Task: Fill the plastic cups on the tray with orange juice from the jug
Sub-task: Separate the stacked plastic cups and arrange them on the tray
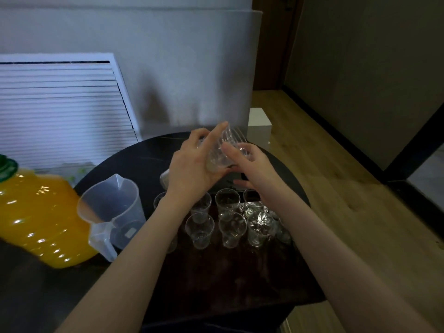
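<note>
Several clear plastic cups [200, 230] stand upright and empty in rows on a dark tray [230, 280] in front of me. Above and behind them my left hand [192, 169] grips a stack of nested clear cups [222, 150], tilted on its side. My right hand [249, 162] pinches the open end of that stack with thumb and fingers. An empty translucent jug [115, 210] with a spout and handle stands left of the tray. A big bottle of orange juice [36, 219] with a green cap lies further left.
Everything rests on a round black table [134, 159]. A white slatted panel [62, 104] leans against the wall at the back left. Wooden floor [336, 188] and a small white box [259, 118] lie to the right.
</note>
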